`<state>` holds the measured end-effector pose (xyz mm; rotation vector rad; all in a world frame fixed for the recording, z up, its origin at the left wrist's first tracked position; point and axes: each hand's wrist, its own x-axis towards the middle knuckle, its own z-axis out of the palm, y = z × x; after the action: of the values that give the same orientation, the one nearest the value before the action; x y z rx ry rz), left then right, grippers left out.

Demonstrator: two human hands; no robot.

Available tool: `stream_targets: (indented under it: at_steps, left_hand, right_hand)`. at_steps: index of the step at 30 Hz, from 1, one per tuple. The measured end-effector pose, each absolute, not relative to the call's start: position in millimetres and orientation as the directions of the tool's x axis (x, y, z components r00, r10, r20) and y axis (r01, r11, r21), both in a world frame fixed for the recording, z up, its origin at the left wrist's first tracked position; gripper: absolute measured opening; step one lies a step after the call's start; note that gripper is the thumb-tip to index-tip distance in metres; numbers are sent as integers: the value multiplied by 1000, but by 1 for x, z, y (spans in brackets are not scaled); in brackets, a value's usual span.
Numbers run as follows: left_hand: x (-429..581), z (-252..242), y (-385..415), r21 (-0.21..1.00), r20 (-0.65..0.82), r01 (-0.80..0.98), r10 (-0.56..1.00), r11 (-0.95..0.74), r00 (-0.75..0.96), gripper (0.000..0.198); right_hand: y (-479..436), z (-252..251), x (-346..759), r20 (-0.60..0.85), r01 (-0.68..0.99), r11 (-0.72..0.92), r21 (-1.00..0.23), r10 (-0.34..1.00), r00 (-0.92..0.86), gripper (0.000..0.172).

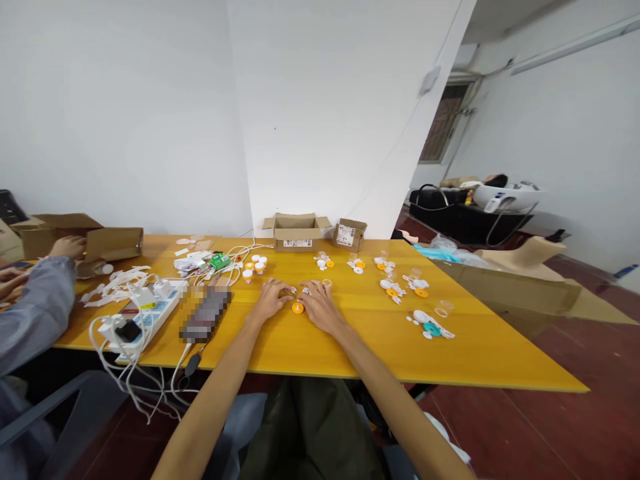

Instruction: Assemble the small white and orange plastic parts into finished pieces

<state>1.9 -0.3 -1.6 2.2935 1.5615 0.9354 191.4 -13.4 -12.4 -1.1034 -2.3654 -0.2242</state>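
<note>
Both my hands rest on the yellow table (310, 347) near its middle. My left hand (271, 298) lies palm down with fingers stretched forward, touching small white parts (293, 290). My right hand (320, 307) lies flat beside it, fingers spread. An orange round cap (298, 308) sits on the table between the two hands, just at their fingertips. Neither hand grips anything that I can see.
Groups of small white and orange parts (393, 288) lie to the right, a teal disc (432, 329) nearer. An open cardboard box (297, 231) stands at the back. A power strip (150, 313) with chargers and cables lies left. Another person's sleeve (35, 307) is at far left.
</note>
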Motion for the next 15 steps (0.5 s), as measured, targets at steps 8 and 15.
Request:
stream_targets:
  at_steps: [8,15]
  left_hand:
    - [-1,-2,1,486,366,762,892,-427,266,8]
    - [-1,-8,6,562,369,693,887,-451,278,7]
  right_hand:
    - [-9,-17,192,533,747,659,-89,665,-523,23]
    - [-1,-28,194,603,731,672,-118,634,-485,18]
